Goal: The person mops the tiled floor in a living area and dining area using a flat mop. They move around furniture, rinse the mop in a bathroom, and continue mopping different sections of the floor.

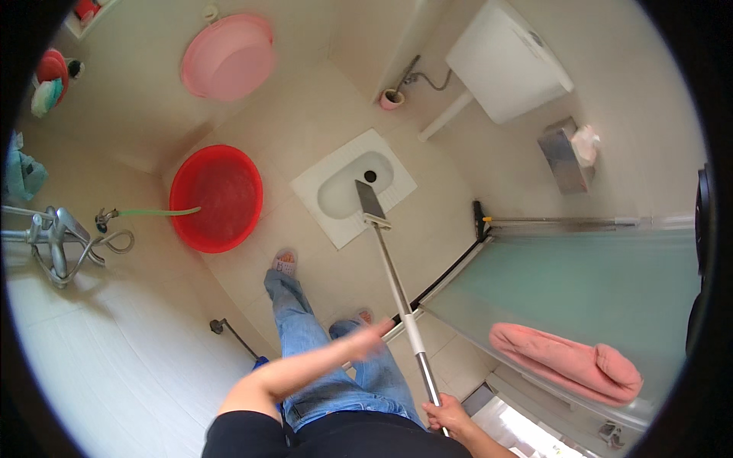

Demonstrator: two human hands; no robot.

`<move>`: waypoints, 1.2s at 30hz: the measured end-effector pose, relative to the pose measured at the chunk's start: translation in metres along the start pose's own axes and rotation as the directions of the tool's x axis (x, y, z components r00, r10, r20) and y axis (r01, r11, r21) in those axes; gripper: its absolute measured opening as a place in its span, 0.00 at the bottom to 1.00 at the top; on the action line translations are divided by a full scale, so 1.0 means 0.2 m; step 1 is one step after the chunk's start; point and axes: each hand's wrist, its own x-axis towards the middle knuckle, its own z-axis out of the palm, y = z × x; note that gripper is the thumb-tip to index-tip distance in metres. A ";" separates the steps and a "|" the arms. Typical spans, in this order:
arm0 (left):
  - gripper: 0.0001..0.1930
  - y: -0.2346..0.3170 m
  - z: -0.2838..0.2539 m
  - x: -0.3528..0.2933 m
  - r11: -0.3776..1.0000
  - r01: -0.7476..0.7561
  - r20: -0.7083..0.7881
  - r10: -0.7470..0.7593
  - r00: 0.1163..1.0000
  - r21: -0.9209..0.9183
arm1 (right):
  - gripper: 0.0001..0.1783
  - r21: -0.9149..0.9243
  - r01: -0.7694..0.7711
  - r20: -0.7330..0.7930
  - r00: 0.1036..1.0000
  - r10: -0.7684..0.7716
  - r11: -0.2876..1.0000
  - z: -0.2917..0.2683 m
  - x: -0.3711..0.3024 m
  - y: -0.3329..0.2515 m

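My right hand (449,416) is closed around the lower part of a flat mop's pole (395,286), close to my body. The mop runs up and away to its narrow grey head (369,201), which is over the white squat toilet (330,191), beside the dark drain hole. Whether the head touches the basin I cannot tell. My left hand (369,341) is just left of the pole's white sleeve (413,333), apart from it, its fingers smeared by motion.
A red basin (217,229) stands at the left with a green hose (156,212) reaching into it. A pink basin (229,65) hangs on the far wall. At the right, a frosted glass panel (565,278) carries a pink towel (565,362). A squeegee (479,221) leans near the panel.
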 end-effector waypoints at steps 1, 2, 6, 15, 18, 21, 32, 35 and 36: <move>0.21 -0.13 0.22 0.04 0.905 0.326 0.251 -0.261 0.932 -0.272 | 0.10 0.033 0.008 0.049 0.999 -0.010 0.999 -0.05 0.00 0.05; 0.23 -0.22 0.42 0.04 0.795 0.439 0.488 -0.211 0.847 -0.419 | 0.10 0.059 0.009 0.101 0.995 -0.015 0.998 -0.09 0.00 0.09; 0.11 -0.34 0.67 0.12 0.747 0.197 0.107 -0.167 0.980 -0.635 | 0.09 0.148 -0.004 0.223 0.974 -0.029 0.989 -0.23 0.01 0.20; 0.08 -0.08 0.54 0.48 0.857 -0.049 -0.019 0.045 0.999 -0.513 | 0.09 0.103 0.147 0.212 0.963 -0.166 0.984 -0.33 0.11 0.15; 0.11 0.06 0.43 0.67 0.878 -0.108 -0.160 0.036 0.986 -0.467 | 0.09 -0.123 0.226 0.226 0.955 -0.195 0.966 -0.38 -0.14 0.31; 0.10 0.20 0.31 0.86 0.904 -0.083 -0.146 0.023 0.989 -0.419 | 0.09 -0.255 0.159 0.152 0.981 -0.123 0.954 -0.52 -0.44 0.47; 0.09 0.20 0.39 0.76 0.911 -0.223 -0.238 0.144 0.960 -0.347 | 0.10 -0.331 0.034 0.014 0.999 -0.031 0.943 -0.49 -0.58 0.49; 0.05 0.01 0.65 0.43 0.861 -0.141 -0.174 0.062 0.983 -0.488 | 0.10 -0.247 0.072 0.103 0.993 -0.048 0.966 -0.45 -0.40 0.33; 0.05 -0.07 0.71 0.32 0.879 -0.154 -0.175 0.083 0.981 -0.451 | 0.10 -0.209 0.060 0.130 0.991 -0.033 0.976 -0.43 -0.34 0.25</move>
